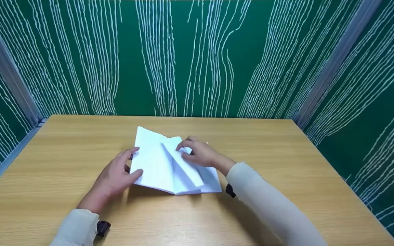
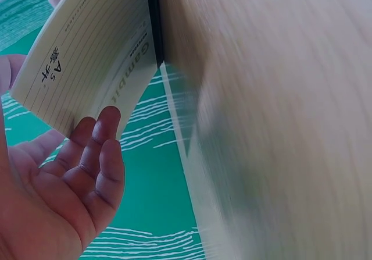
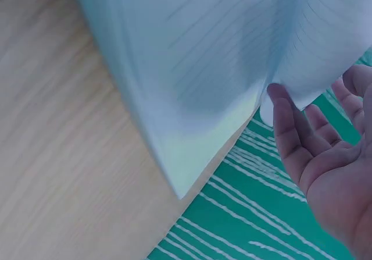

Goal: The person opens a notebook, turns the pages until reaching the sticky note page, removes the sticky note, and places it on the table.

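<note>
An open notebook (image 1: 153,160) with white, faintly ruled pages lies over the middle of the wooden table, its left half raised. My left hand (image 1: 114,175) holds the left edge, thumb on the page and fingers behind the cover. That cover (image 2: 87,50), seen from outside in the left wrist view, has printed lines, "A5" lettering and a dark spine strip. Over the right half, my right hand (image 1: 201,153) pinches a lifted page (image 1: 185,165) that stands up from the fold. In the right wrist view, fingertips (image 3: 279,94) of this hand are at the curved page's edge.
The wooden table (image 1: 268,143) extends around the notebook. Green walls (image 1: 197,68) with white wavy lines stand behind it and at both sides, with grey posts (image 1: 333,65) at the corners. A dark band (image 1: 103,228) is at the left wrist.
</note>
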`<act>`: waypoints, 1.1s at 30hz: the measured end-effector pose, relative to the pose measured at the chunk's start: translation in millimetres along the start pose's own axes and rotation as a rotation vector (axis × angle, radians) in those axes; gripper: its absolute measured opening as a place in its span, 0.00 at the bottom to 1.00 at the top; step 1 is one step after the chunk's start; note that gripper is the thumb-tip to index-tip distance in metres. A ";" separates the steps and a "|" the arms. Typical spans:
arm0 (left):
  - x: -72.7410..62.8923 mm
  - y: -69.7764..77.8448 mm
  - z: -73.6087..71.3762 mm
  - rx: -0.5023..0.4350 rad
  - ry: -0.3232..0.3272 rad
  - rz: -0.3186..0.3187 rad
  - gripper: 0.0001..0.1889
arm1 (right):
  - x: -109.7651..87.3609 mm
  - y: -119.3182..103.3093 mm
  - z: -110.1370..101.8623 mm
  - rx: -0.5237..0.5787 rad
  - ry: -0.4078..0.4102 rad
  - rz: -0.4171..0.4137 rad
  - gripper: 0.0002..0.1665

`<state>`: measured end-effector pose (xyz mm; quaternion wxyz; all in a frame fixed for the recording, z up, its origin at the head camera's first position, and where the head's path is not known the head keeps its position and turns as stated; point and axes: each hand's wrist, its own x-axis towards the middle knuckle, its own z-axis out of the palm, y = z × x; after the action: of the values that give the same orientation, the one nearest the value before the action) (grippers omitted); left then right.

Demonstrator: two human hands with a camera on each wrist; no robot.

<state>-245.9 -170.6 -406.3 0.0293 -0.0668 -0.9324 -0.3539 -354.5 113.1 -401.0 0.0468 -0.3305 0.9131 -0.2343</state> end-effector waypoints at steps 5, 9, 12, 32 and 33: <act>0.1 0.7 0.3 -0.013 -0.009 -0.019 0.36 | -1.3 -10.0 0.7 -0.002 -0.046 -0.052 0.16; 0.3 0.4 -0.4 -0.033 -0.009 -0.024 0.34 | -2.1 -16.3 0.3 0.011 -0.069 -0.054 0.16; 0.6 0.2 -0.3 -0.040 -0.008 -0.024 0.34 | -1.5 -17.4 0.1 0.016 -0.081 -0.040 0.16; -1.8 2.3 0.1 0.055 0.007 -0.032 0.31 | -1.8 51.6 -30.0 -0.267 0.008 0.315 0.22; -1.8 2.3 0.4 0.054 0.005 -0.034 0.31 | -2.7 54.1 -30.2 -0.274 -0.006 0.331 0.23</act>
<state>-243.8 -168.8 -405.2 0.0272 -0.0491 -0.9425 -0.3294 -391.1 163.2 -399.3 0.0420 -0.1797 0.9781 -0.0960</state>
